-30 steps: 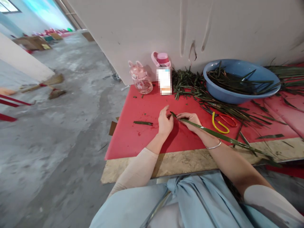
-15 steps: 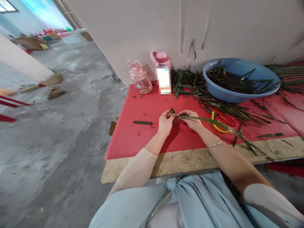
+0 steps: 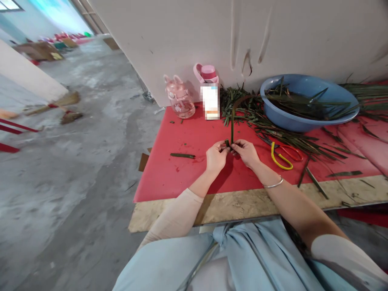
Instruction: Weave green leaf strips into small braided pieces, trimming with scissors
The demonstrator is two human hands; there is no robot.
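Above the red table cover (image 3: 182,178), my left hand (image 3: 216,157) pinches a small rolled piece of green leaf (image 3: 227,143). Close beside it, my right hand (image 3: 247,152) is closed on a long leaf strip (image 3: 232,125) near its lower end. The strip stands up from my fingertips and bends over to the right at its top. My fingertips nearly meet, and they hide where the roll and the strip come together. To the left lies a short dark rolled leaf (image 3: 182,155). Scissors (image 3: 281,157) with yellow and red handles rest to the right of my right hand.
A blue basin (image 3: 309,121) holding leaf strips stands at the back right. Cut leaf pieces (image 3: 239,101) are heaped beside it. A pink clear bottle (image 3: 180,99) and a pink-lidded bottle (image 3: 208,72) stand near the wall. A wooden edge (image 3: 236,210) runs along the front.
The long leaf strip has swung from trailing right over my right forearm to standing up, away from me. Both hands have shifted slightly right.
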